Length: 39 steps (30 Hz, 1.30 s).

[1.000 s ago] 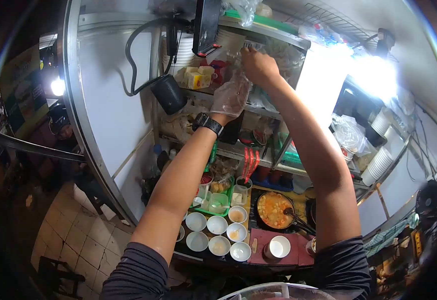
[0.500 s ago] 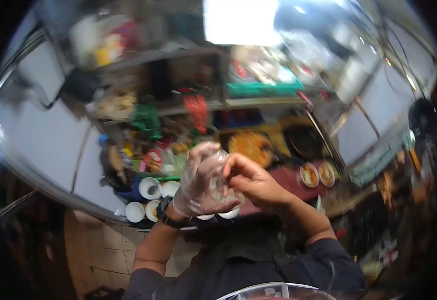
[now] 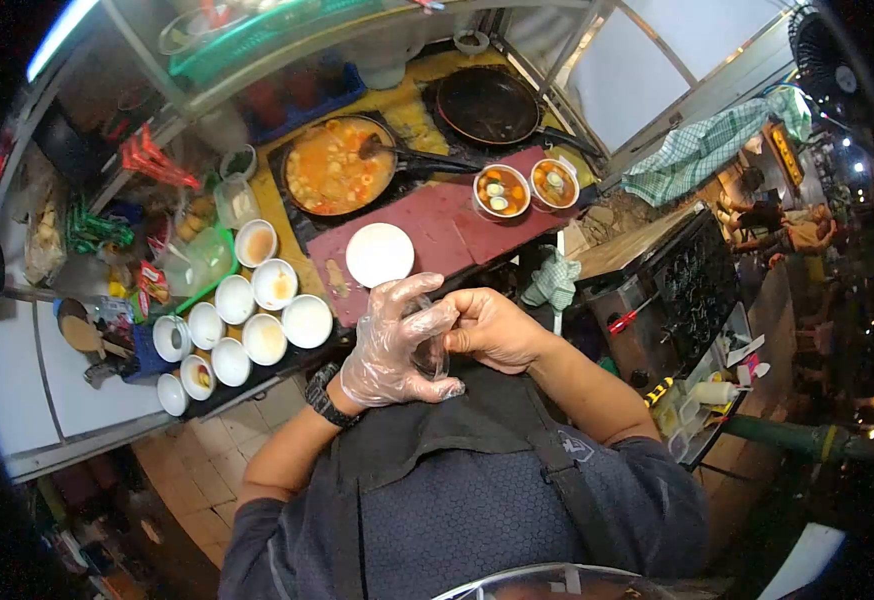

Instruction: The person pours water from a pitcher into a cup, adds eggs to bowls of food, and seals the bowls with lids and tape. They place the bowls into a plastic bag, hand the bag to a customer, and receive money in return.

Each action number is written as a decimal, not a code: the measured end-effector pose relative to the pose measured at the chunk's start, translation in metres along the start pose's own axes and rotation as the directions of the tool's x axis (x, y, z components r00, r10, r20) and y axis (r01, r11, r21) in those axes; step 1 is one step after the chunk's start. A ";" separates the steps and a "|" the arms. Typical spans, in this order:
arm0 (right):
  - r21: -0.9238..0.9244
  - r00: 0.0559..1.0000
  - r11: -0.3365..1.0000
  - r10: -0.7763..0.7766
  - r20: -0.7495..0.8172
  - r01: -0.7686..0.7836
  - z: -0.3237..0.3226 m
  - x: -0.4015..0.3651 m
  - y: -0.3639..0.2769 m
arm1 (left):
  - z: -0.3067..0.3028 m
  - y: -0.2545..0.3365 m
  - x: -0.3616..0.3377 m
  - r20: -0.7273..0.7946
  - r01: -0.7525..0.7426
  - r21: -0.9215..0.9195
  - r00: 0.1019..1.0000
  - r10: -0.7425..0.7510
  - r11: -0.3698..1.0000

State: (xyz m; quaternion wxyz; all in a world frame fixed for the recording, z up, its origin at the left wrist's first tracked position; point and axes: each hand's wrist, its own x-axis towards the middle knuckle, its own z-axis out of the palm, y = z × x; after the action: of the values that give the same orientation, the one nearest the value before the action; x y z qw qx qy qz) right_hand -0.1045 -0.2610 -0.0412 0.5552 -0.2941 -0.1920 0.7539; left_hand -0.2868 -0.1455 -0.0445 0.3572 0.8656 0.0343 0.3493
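Observation:
My left hand [image 3: 389, 350], in a clear plastic glove, curls its fingers around a see-through round piece that looks like a plastic lid [image 3: 430, 350]. The thumb and fingers of my bare right hand [image 3: 500, 332] pinch its right edge. Both hands are in front of my chest, close together. Just beyond them, a white bowl [image 3: 379, 256] rests on the red board [image 3: 437, 232]. Two bowls of soup with egg, a left one [image 3: 501, 192] and a right one [image 3: 555, 184], stand at the board's far right, uncovered.
A pan of orange stew [image 3: 337, 165] with a ladle stands behind the board, beside an empty black frying pan [image 3: 487, 105]. Several white bowls [image 3: 264, 340] crowd the left counter edge. To the right are a checked cloth [image 3: 697, 155] and a wooden-topped box [image 3: 637, 245].
My view has tilted down and turned right, and is sharper now. Both hands keep their hold, close together in front of me.

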 end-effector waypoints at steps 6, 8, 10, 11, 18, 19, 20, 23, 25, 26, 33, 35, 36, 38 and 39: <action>0.059 0.998 0.997 -0.053 -0.040 0.055 -0.065 -0.049 -0.025 | 0.070 -0.002 0.042 0.042 0.023 0.004 0.999 -0.023 1.000; 0.022 0.982 0.991 -0.131 -0.137 0.135 -0.076 -0.061 -0.041 | 0.087 -0.001 0.052 0.069 0.065 0.023 0.995 -0.066 0.998; 0.136 0.991 0.985 -0.095 -0.090 0.107 -0.094 -0.071 -0.054 | 0.103 -0.003 0.060 0.046 0.094 0.005 0.994 -0.094 0.996; 0.107 0.990 0.989 -0.091 -0.105 0.102 -0.101 -0.074 -0.058 | 0.110 -0.003 0.065 0.056 0.100 0.031 0.993 -0.102 0.995; 0.004 0.997 1.000 0.028 -0.078 -0.028 -0.141 -0.075 -0.083 | 0.147 0.002 0.079 -0.004 0.184 0.069 0.983 -0.184 0.981; 0.008 0.997 0.999 0.050 -0.065 -0.050 -0.143 -0.074 -0.086 | 0.150 0.002 0.079 -0.024 0.187 0.051 0.982 -0.186 0.981; 0.011 0.996 0.998 0.070 -0.054 -0.069 -0.145 -0.074 -0.088 | 0.153 0.002 0.079 -0.042 0.188 0.033 0.982 -0.187 0.982; 0.014 0.991 0.992 0.122 -0.046 -0.122 -0.147 -0.071 -0.095 | 0.156 0.003 0.079 -0.064 0.200 0.043 0.978 -0.197 0.979; -0.068 0.989 0.991 0.105 -0.100 -0.112 -0.140 -0.068 -0.099 | 0.153 0.003 0.077 -0.036 0.211 0.091 0.977 -0.208 0.973; -0.148 0.984 0.984 0.076 -0.159 -0.100 -0.136 -0.067 -0.101 | 0.151 0.003 0.077 -0.002 0.215 0.131 0.976 -0.217 0.968; -0.374 0.986 0.914 0.119 -0.119 -0.155 -0.133 -0.061 -0.114 | 0.144 0.005 0.072 0.037 0.267 0.141 0.961 -0.274 0.953; -0.397 0.966 0.881 0.235 -0.107 -0.258 -0.131 -0.055 -0.118 | 0.142 0.005 0.071 0.056 0.281 0.176 0.954 -0.294 0.944; -0.393 0.966 0.883 0.233 -0.112 -0.258 -0.129 -0.051 -0.122 | 0.140 0.005 0.070 0.061 0.280 0.171 0.954 -0.293 0.945; -0.516 0.937 0.790 0.342 -0.075 -0.330 -0.126 -0.046 -0.127 | 0.136 0.006 0.071 0.109 0.300 0.193 0.940 -0.324 0.934; -0.531 0.947 0.795 0.316 -0.047 -0.292 -0.125 -0.044 -0.124 | 0.132 0.009 0.075 0.160 0.342 0.200 0.913 -0.375 0.918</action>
State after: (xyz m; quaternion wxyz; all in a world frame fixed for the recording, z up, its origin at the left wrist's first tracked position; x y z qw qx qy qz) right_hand 0.0764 -0.2690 -0.0486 0.3192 -0.4462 -0.3556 0.7567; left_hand -0.1490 -0.2079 -0.0615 0.3429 0.9014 0.1871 0.1868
